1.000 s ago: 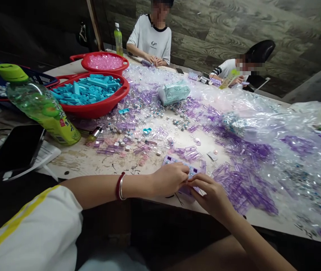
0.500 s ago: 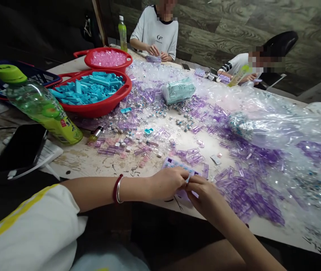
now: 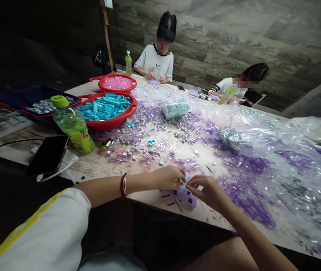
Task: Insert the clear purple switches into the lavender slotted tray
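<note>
Near the table's front edge lies a light purple tray [image 3: 185,198] with small square holes, partly covered by my fingers. My left hand [image 3: 168,178], with a red band and a bangle at the wrist, is closed over the tray's left part; what its fingertips pinch is too small to make out. From the right, my right hand [image 3: 205,188] reaches over the tray, its thumb and fingers pressed together on something hidden. Small pale blue pieces show between the two hands. Clear purple strips [image 3: 190,164] lie just behind the tray.
Red baskets of blue pieces [image 3: 105,108] and pink pieces [image 3: 117,83] stand at the back left. A green bottle [image 3: 77,131] and a phone [image 3: 47,156] are nearer. Plastic bags [image 3: 267,128] and purple strips cover the right. Two people sit across the table.
The view has tilted up and shifted, showing more wall. My hands have parted slightly, and more of the tray's near end shows between and below them.
</note>
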Demonstrator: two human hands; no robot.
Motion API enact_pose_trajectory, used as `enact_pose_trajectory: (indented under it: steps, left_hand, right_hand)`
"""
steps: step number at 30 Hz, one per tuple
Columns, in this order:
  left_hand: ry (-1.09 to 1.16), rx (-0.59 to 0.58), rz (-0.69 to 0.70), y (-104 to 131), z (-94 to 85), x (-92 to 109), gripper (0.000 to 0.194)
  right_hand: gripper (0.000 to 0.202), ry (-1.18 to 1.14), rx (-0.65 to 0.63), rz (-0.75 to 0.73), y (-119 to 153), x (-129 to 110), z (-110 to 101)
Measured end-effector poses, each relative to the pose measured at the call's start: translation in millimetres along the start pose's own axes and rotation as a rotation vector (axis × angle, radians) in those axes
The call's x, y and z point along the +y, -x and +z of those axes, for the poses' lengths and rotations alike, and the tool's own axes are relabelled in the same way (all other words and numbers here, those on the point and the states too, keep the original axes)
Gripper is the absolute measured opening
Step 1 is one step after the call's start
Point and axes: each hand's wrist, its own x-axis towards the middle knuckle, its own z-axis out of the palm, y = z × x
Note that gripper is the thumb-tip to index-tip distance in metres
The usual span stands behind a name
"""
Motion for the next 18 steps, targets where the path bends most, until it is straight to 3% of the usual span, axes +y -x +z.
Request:
enact_pose_trajectory:
  steps: [2, 4, 7, 10, 12, 18]
  left_hand:
    - [-0.047, 0.168, -0.153, -9.1, -37.6, -25.0, 0.020]
    - [-0.254, 0.366, -0.484, -19.2, -76.8, -59.3, 0.027]
    - [-0.358, 0.427, -0.642, -34.6, -116.0, -112.5, 0.025]
    - [-0.398, 0.372, -0.688, -48.3, -122.7, -150.5, 0.022]
    - [-0.417, 0.331, -0.710, -55.1, -116.9, -165.9, 0.019]
    - [-0.440, 0.254, -0.751, -63.2, -109.0, -187.6, 0.017]
  right_hand:
    - [0.013, 0.044, 0.139, 0.029, -39.3, 11.1, -11.2]
    - [0.012, 0.109, 0.218, 0.059, -91.6, 25.0, -12.4]
    - [0.020, 0.166, 0.224, 0.110, -175.8, 46.4, 4.2]
    - [0.023, 0.202, 0.220, 0.112, -239.0, 64.3, 27.7]
    - [0.023, 0.224, 0.211, 0.124, -262.5, 74.0, 40.4]
    - [0.019, 0.273, 0.196, 0.176, -278.0, 92.2, 57.3]
